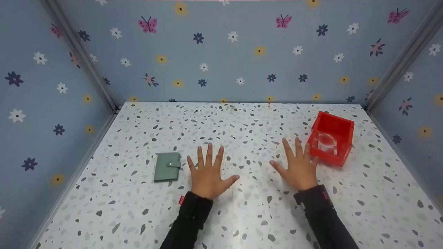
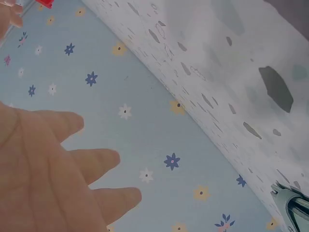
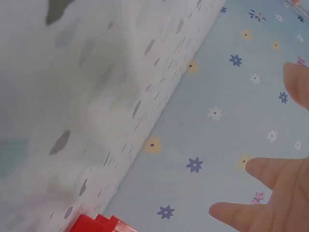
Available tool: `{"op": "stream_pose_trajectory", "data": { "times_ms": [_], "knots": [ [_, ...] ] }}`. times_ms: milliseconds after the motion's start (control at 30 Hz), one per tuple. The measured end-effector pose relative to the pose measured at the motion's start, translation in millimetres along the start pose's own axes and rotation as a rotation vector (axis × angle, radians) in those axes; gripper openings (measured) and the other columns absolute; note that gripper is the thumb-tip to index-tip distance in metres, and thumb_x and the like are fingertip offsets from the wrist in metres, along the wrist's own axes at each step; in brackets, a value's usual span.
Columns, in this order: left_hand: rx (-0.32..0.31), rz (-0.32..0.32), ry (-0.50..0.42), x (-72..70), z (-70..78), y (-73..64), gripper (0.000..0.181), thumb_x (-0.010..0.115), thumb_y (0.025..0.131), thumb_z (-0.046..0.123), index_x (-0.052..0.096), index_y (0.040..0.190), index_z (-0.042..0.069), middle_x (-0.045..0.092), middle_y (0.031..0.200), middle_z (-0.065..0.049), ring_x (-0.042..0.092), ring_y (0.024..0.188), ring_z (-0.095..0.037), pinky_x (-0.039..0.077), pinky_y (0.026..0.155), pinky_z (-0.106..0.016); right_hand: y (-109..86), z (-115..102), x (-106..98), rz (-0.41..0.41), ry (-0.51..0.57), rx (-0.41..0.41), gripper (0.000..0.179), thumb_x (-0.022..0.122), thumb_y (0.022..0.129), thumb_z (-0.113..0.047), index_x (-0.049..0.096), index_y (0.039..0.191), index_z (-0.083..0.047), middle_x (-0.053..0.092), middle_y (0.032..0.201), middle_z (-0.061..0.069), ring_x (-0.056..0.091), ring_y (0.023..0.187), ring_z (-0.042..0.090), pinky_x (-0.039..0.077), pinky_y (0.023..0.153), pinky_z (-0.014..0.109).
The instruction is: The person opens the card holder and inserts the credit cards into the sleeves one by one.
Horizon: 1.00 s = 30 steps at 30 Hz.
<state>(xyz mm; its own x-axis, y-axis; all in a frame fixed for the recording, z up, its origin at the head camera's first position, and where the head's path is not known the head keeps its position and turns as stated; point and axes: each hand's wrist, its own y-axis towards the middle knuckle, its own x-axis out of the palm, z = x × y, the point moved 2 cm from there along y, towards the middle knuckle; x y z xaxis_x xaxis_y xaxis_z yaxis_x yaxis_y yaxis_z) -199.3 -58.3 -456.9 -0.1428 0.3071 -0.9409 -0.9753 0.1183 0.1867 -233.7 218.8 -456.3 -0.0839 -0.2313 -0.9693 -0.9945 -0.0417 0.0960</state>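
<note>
My left hand (image 1: 207,176), its fingers spread and straight, is over the speckled table and holds nothing. Just left of it lies a small green wallet or notebook (image 1: 167,167) with a snap strap on its right side; its edge (image 2: 295,208) shows at the lower right of the left wrist view. My right hand (image 1: 299,169) is likewise spread and holds nothing. Beside its fingertips stands an open red plastic box (image 1: 341,136) with a clear, pale piece (image 1: 325,142) at its front. A corner of this red box (image 3: 99,224) appears at the bottom of the right wrist view.
The white table (image 1: 242,124) has grey speckles. Blue walls (image 1: 228,52) printed with flowers and butterflies close off the back and both sides, with grey metal posts (image 1: 398,58) in the corners.
</note>
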Motion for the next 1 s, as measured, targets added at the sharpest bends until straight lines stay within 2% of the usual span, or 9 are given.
{"op": "stream_pose_trajectory", "data": {
  "times_ms": [133, 267, 533, 700, 833, 1000],
  "knots": [
    [0.012, 0.065, 0.014, -2.5, -8.3, 0.0, 0.1, 0.061, 0.077, 0.073, 0.025, 0.156, 0.022, 0.021, 0.163, -0.016, 0.012, 0.149, -0.046, 0.011, 0.113, -0.074, 5.4, 12.5, -5.0, 0.011, 0.0, 0.014, 0.093, 0.06, 0.087, -0.059, 0.014, 0.158, -0.021, 0.009, 0.163, 0.023, 0.006, 0.147, 0.052, 0.013, 0.105, 0.082],
    [-0.005, 0.09, 0.028, -7.1, -20.2, 0.0, 0.103, 0.064, 0.075, 0.072, 0.026, 0.156, 0.021, 0.021, 0.163, -0.017, 0.014, 0.149, -0.047, 0.014, 0.112, -0.075, 10.3, 29.3, -12.9, 0.031, 0.02, 0.036, 0.095, 0.061, 0.087, -0.057, 0.011, 0.158, -0.021, 0.007, 0.162, 0.025, 0.006, 0.146, 0.053, 0.008, 0.106, 0.081],
    [-0.079, 0.06, 0.033, -25.2, -54.0, -0.8, 0.106, 0.065, 0.076, 0.071, 0.02, 0.158, 0.022, 0.012, 0.164, -0.017, 0.008, 0.149, -0.048, 0.014, 0.108, -0.079, 16.4, 68.0, -23.7, 0.127, 0.048, 0.085, 0.098, 0.074, 0.081, -0.04, 0.017, 0.157, -0.017, 0.019, 0.158, 0.026, 0.016, 0.143, 0.053, 0.017, 0.105, 0.08],
    [-0.124, 0.036, 0.034, -32.0, -76.1, -1.5, 0.109, 0.067, 0.075, 0.069, 0.017, 0.158, 0.019, 0.009, 0.164, -0.02, 0.006, 0.148, -0.051, 0.009, 0.108, -0.08, 16.0, 88.9, -23.4, 0.15, 0.039, 0.115, 0.095, 0.078, 0.078, -0.032, 0.022, 0.153, -0.014, 0.024, 0.153, 0.027, 0.023, 0.137, 0.055, 0.023, 0.102, 0.081],
    [-0.162, -0.018, 0.007, -34.1, -91.6, -4.3, 0.112, 0.068, 0.076, 0.067, 0.012, 0.158, 0.016, 0.005, 0.164, -0.022, 0.002, 0.147, -0.053, 0.007, 0.107, -0.081, 14.2, 100.9, -19.9, 0.155, 0.05, 0.121, 0.089, 0.077, 0.079, -0.038, 0.028, 0.149, -0.015, 0.03, 0.15, 0.027, 0.029, 0.132, 0.054, 0.027, 0.099, 0.082],
    [-0.215, -0.095, -0.025, -34.4, -108.0, -5.9, 0.112, 0.07, 0.078, 0.062, 0.009, 0.158, 0.013, 0.001, 0.163, -0.024, -0.004, 0.147, -0.053, 0.007, 0.106, -0.082, 15.7, 109.5, -16.3, 0.124, 0.051, 0.116, 0.089, 0.076, 0.079, -0.044, 0.029, 0.15, -0.019, 0.032, 0.15, 0.027, 0.029, 0.133, 0.053, 0.026, 0.099, 0.082]
  ]
}}
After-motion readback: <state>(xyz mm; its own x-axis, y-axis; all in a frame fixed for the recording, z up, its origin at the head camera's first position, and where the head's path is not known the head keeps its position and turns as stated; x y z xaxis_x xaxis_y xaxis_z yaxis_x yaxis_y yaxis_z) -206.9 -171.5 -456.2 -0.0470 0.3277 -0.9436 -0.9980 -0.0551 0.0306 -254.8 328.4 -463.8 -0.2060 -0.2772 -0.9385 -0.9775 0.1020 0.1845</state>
